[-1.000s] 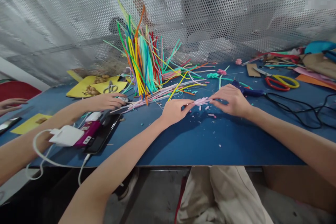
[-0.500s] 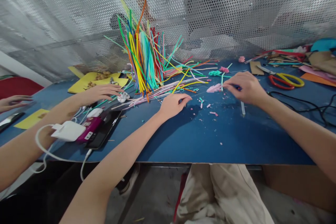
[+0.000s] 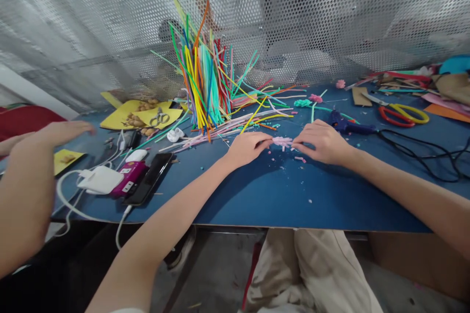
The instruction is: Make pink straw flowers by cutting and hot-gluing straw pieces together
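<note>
A pale pink cluster of short cut pieces [image 3: 282, 142] stretches between my two hands, just above the blue table. My left hand [image 3: 249, 148] pinches at its left end, thumb and forefinger together. At the other end my right hand [image 3: 319, 143] closes its fingertips on the cluster. A thin needle-like wire [image 3: 223, 140] shows beside my left wrist; where it leads is hidden. Beneath the hands lie small cut bits [image 3: 300, 159]. Behind my right hand are a teal cluster [image 3: 302, 103] and a darker pink one [image 3: 316, 99].
Many coloured fuzzy sticks [image 3: 205, 83] stand against the perforated metal screen. To the right lie a blue glue gun [image 3: 352, 126] with a black cord and scissors [image 3: 404, 111]. On the left are a phone [image 3: 150, 178], chargers [image 3: 101, 179] and another person's arm [image 3: 27, 195].
My right hand has come left and nearer, bringing the pink cluster up to my left hand and uncovering the glue gun. The other person's hand has pulled back left.
</note>
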Action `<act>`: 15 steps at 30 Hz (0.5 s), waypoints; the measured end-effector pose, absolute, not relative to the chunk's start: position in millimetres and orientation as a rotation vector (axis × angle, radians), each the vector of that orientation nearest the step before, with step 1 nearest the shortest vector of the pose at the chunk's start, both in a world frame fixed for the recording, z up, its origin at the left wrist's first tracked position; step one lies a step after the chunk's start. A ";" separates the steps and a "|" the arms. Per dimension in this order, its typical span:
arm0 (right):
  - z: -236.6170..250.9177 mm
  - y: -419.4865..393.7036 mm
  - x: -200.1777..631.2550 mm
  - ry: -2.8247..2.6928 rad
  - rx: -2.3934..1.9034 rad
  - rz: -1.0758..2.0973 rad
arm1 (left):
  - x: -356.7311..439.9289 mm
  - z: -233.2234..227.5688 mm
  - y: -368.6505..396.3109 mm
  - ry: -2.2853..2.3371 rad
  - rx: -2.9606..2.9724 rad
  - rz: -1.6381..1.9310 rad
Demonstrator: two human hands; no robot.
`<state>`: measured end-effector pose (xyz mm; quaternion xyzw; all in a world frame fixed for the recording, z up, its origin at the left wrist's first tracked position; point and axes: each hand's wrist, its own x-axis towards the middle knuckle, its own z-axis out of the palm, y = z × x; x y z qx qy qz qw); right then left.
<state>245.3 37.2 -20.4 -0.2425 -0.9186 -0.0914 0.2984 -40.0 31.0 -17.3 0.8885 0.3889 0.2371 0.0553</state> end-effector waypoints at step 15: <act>-4.6 43.0 269.7 -2.355 -0.797 -0.049 | -43.7 -14.6 35.1 1.121 2.600 0.976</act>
